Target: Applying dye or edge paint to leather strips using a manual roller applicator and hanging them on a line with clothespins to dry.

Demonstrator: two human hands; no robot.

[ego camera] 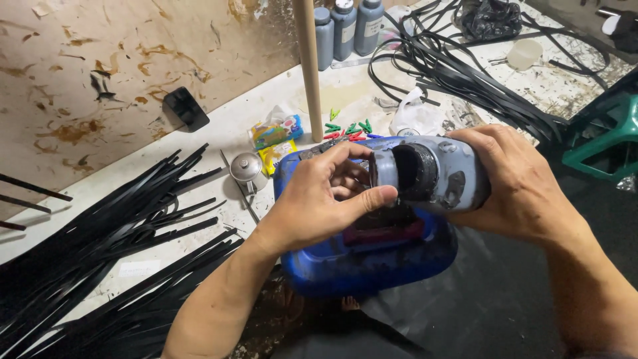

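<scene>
My right hand (525,189) grips a grey plastic bottle (458,169) laid on its side, its wide black-stained mouth facing me. The thumb and fingers of my left hand (319,199) are closed on the bottle's neck and rim (389,176). Both hands hold the bottle just above a blue plastic tub (359,262) with a dark pink-edged thing inside it. Whether a cap is on the mouth is hard to tell.
Bundles of black strips (113,233) lie at the left, more strips (458,73) at the back right. Three grey bottles (345,26) stand behind a wooden pole (308,66). Coloured pegs (349,128), snack packets (276,133), a metal bell-like lid (247,167) and a green stool (601,136) are nearby.
</scene>
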